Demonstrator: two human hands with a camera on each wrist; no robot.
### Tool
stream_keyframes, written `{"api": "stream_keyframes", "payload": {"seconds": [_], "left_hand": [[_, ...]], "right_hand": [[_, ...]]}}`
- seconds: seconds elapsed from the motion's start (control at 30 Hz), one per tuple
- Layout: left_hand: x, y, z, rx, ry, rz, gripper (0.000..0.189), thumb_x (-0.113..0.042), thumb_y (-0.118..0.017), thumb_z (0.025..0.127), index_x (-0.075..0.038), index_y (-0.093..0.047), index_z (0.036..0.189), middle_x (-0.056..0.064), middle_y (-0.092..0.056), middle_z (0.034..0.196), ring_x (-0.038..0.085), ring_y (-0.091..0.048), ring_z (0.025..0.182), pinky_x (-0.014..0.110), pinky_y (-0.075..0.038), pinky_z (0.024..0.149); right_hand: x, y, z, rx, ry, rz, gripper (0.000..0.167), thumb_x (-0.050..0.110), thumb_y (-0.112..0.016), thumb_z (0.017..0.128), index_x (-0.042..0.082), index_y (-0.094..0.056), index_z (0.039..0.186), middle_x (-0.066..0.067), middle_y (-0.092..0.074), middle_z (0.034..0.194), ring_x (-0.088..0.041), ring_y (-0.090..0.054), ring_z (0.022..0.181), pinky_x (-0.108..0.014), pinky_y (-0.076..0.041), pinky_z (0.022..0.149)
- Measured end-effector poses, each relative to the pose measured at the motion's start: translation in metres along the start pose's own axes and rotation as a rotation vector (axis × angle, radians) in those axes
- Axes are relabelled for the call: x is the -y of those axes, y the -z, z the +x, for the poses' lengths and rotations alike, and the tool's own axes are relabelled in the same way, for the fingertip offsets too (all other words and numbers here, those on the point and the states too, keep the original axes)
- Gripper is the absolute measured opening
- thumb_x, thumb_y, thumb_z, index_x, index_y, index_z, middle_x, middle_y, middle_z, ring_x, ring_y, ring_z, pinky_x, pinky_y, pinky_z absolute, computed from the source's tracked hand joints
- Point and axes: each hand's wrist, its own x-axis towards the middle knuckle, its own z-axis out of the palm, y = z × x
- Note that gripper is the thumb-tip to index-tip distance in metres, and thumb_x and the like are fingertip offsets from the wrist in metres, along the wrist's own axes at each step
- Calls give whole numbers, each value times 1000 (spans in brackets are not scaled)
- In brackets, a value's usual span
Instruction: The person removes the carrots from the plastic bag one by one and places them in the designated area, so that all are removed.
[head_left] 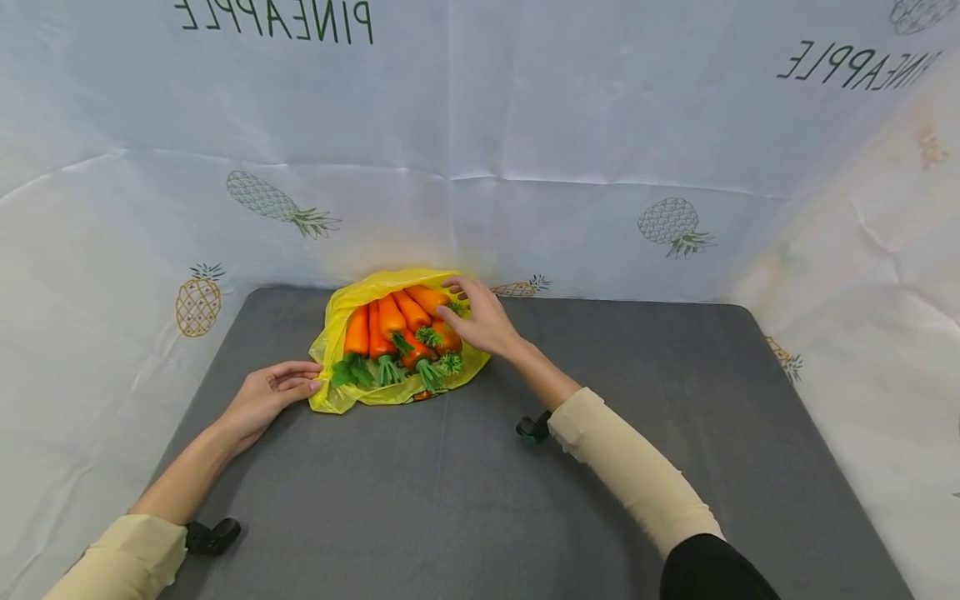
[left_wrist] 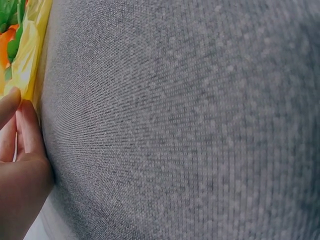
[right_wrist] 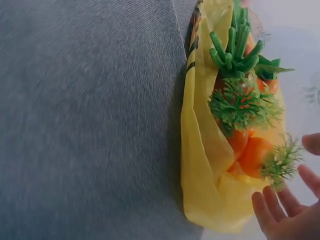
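A yellow plastic bag (head_left: 475, 367) lies with its mouth spread toward me at the far side of the table. Several orange carrots (head_left: 390, 317) with green tops (head_left: 388, 371) fill it. My left hand (head_left: 266, 396) pinches the bag's left edge between thumb and fingers; the left wrist view shows this grip on the yellow film (left_wrist: 27, 65). At the bag's right side, my right hand (head_left: 483, 319) has its fingers spread by the upper carrots. In the right wrist view its fingertips are close to a leafy top (right_wrist: 281, 162); whether they touch it I cannot tell.
Grey cloth covers the table (head_left: 450, 500). Behind it hangs a pale curtain (head_left: 525, 108) printed with pineapples, close to the bag's back. Black straps with small black pieces (head_left: 213, 536) sit at both wrists.
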Motion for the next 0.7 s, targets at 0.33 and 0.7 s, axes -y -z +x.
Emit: {"api": "stream_keyframes", "payload": {"seconds": [0.33, 0.7], "left_hand": [[-1, -1, 0, -20, -5, 14, 62, -34, -79, 102, 3, -59, 147, -25, -75, 108, -8, -71, 100, 12, -57, 88], [0, -2, 1, -30, 2, 1, 61, -34, -79, 102, 3, -60, 147, -24, -75, 108, -7, -71, 100, 12, -57, 89]], "right_hand": [[-8, -15, 8, -18, -68, 68, 45, 28, -67, 108, 4, -60, 146, -18, -64, 145, -37, -64, 133, -55, -53, 113], [-11, -27, 12, -49, -148, 93, 42, 28, -69, 108, 8, -62, 144, -17, -67, 143, -39, -66, 130, -56, -56, 107]]}}
